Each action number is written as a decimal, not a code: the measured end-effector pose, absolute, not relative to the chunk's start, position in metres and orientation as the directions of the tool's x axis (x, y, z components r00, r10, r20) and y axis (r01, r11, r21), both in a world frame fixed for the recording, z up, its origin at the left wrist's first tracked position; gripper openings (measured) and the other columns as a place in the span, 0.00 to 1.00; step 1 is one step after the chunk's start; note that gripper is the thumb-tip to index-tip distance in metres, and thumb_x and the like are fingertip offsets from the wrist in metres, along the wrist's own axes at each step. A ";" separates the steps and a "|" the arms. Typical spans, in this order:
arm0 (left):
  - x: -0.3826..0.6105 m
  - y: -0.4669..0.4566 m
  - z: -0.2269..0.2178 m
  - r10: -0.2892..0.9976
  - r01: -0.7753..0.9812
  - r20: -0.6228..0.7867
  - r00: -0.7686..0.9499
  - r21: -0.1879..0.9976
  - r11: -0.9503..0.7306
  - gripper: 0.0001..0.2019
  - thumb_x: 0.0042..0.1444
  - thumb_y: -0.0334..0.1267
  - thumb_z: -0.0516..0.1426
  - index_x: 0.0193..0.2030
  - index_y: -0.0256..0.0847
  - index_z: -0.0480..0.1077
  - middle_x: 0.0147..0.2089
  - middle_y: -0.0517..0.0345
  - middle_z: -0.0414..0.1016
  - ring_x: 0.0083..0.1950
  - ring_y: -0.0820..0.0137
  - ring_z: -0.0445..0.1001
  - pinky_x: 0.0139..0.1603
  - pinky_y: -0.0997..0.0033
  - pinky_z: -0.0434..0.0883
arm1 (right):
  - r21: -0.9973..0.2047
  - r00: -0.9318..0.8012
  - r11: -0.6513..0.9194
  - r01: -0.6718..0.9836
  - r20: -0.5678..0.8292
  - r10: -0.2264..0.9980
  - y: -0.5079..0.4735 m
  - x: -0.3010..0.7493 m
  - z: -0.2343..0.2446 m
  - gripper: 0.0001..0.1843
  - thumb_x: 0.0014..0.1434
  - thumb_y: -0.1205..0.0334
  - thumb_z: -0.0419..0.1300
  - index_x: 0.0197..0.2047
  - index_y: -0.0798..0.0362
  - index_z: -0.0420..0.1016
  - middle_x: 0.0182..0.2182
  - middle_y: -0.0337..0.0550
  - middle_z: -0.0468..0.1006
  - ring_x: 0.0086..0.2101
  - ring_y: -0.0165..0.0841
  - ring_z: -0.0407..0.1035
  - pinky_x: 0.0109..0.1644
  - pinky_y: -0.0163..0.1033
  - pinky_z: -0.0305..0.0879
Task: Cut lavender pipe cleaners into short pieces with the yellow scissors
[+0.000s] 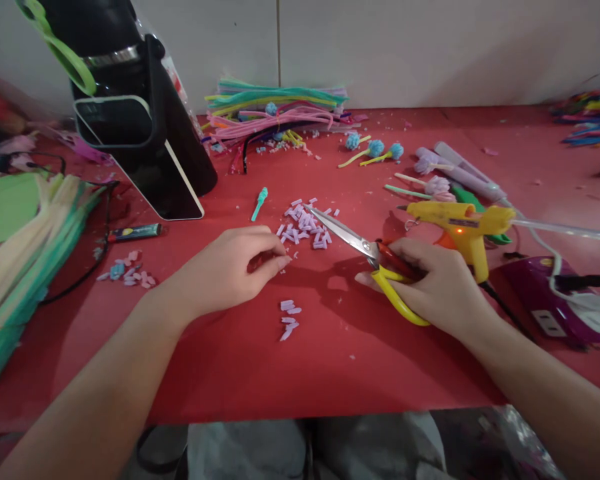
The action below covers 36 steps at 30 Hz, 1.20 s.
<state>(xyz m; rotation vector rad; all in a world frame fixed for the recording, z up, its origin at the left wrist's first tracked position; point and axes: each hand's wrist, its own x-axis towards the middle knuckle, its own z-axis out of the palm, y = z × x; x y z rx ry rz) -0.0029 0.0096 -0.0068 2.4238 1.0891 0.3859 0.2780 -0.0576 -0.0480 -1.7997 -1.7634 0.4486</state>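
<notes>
My right hand [435, 283] is closed round the yellow and red handles of a pair of scissors [353, 239]. The blades are together and point up-left at a heap of short lilac pipe-cleaner bits [306, 223]. My left hand [233, 267] rests on the red table [330, 360] just left of that heap, its fingers curled together with their tips pinched near the bits. What they hold, if anything, is hidden. A smaller cluster of lilac bits [289, 319] lies between my hands, nearer the front edge.
A yellow glue gun [463, 227] stands right behind my right hand, and a purple power strip [555, 300] lies right of it. A black stand [140, 133] rises at back left. Pipe-cleaner bundles lie at the back [275, 110] and far left [25, 247]. Pompom stems [373, 150] lie at back right.
</notes>
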 end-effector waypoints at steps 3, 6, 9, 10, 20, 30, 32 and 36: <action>0.010 0.013 -0.013 0.795 0.635 0.202 0.572 0.505 -0.585 0.06 0.63 0.37 0.56 0.37 0.40 0.73 0.35 0.60 0.72 0.34 0.74 0.70 0.37 0.72 0.67 | -0.636 0.094 0.030 0.771 0.161 0.983 -0.057 0.278 -0.046 0.32 0.43 0.29 0.66 0.24 0.52 0.65 0.19 0.33 0.58 0.23 0.27 0.51 0.25 0.35 0.51; 0.028 0.014 -0.017 0.796 0.643 0.192 0.574 0.496 -0.583 0.06 0.63 0.37 0.56 0.41 0.41 0.73 0.42 0.57 0.73 0.39 0.70 0.73 0.43 0.68 0.70 | -0.664 0.101 0.023 0.748 0.148 0.984 -0.056 0.278 -0.044 0.32 0.43 0.30 0.67 0.24 0.52 0.65 0.19 0.33 0.59 0.23 0.27 0.52 0.25 0.35 0.53; 0.042 0.014 -0.021 0.780 0.669 0.133 0.611 0.440 -0.599 0.07 0.64 0.37 0.54 0.43 0.41 0.73 0.46 0.54 0.71 0.42 0.67 0.74 0.44 0.64 0.71 | -0.680 0.095 0.026 0.733 0.140 0.986 -0.057 0.277 -0.043 0.30 0.44 0.33 0.68 0.25 0.52 0.65 0.19 0.33 0.59 0.23 0.26 0.51 0.25 0.34 0.51; 0.045 0.014 -0.022 0.774 0.673 0.120 0.622 0.424 -0.606 0.07 0.65 0.36 0.53 0.43 0.41 0.73 0.47 0.53 0.71 0.43 0.66 0.74 0.45 0.64 0.72 | -0.679 0.091 0.029 0.733 0.140 0.986 -0.057 0.277 -0.042 0.30 0.44 0.33 0.68 0.24 0.52 0.64 0.19 0.32 0.58 0.23 0.26 0.51 0.24 0.33 0.50; 0.051 0.021 -0.029 0.756 0.674 0.105 0.646 0.386 -0.630 0.07 0.66 0.36 0.52 0.40 0.39 0.70 0.44 0.52 0.71 0.46 0.62 0.73 0.46 0.61 0.71 | -0.664 0.045 0.081 0.743 0.170 0.984 -0.057 0.276 -0.039 0.31 0.47 0.34 0.67 0.23 0.51 0.59 0.18 0.32 0.57 0.22 0.25 0.48 0.24 0.34 0.47; 0.041 0.019 -0.023 0.856 0.622 0.162 0.491 0.622 -0.475 0.05 0.66 0.37 0.53 0.39 0.40 0.67 0.38 0.57 0.74 0.37 0.71 0.72 0.40 0.67 0.70 | -0.653 0.050 0.078 0.753 0.175 0.983 -0.057 0.277 -0.038 0.29 0.47 0.36 0.68 0.23 0.51 0.61 0.18 0.32 0.57 0.22 0.25 0.49 0.24 0.34 0.47; 0.036 0.018 -0.023 0.877 0.578 0.181 0.444 0.690 -0.435 0.04 0.65 0.38 0.55 0.39 0.41 0.67 0.37 0.58 0.76 0.37 0.71 0.74 0.40 0.68 0.71 | -0.661 0.059 0.062 0.748 0.159 0.986 -0.057 0.277 -0.039 0.28 0.47 0.37 0.68 0.23 0.51 0.62 0.18 0.32 0.57 0.22 0.25 0.48 0.24 0.34 0.47; 0.024 0.016 -0.019 0.891 0.422 0.253 0.376 0.809 -0.408 0.04 0.59 0.35 0.60 0.39 0.40 0.69 0.39 0.56 0.79 0.42 0.70 0.78 0.47 0.67 0.75 | -0.655 0.058 0.055 0.754 0.149 0.987 -0.058 0.277 -0.041 0.29 0.46 0.36 0.68 0.23 0.51 0.61 0.18 0.32 0.56 0.22 0.25 0.48 0.24 0.34 0.47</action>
